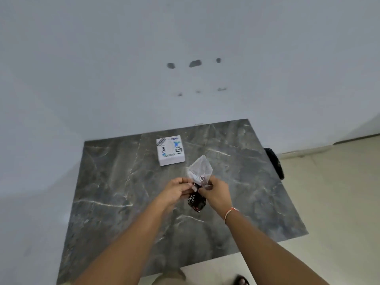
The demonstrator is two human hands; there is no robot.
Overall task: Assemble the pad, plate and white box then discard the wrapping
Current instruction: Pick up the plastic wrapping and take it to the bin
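We look down on a pale grey wall (185,48) that fills the upper half of the view, marked with a few dark smudges (195,63), and below it a dark marbled counter (123,182) veined with white, pushed against that wall. To the right of the counter runs a cream tiled floor (339,202), and a black object (275,163), too blurred to tell, sits just beside the counter's right edge. Our two bare forearms reach in from the bottom and meet over the middle of the counter. Near the far edge of the counter lies the white box (170,150), flat, its top covered with stickers, well apart from both hands. Our left hand (176,190) is closed in a pinch, fingertips pressed on the near edge of a clear plastic wrapping (200,169) that stands up above the hands, held off the counter. Our right hand (218,192), with a thin orange and white band (231,212) at the wrist, is also closed, gripping the wrapping's other side. Below the hands hangs a small dark piece (196,201) with pale lettering, half out of the wrapping; whether it is the pad or the plate we cannot tell. At the bottom edge a sandalled foot (241,280) shows on the floor.
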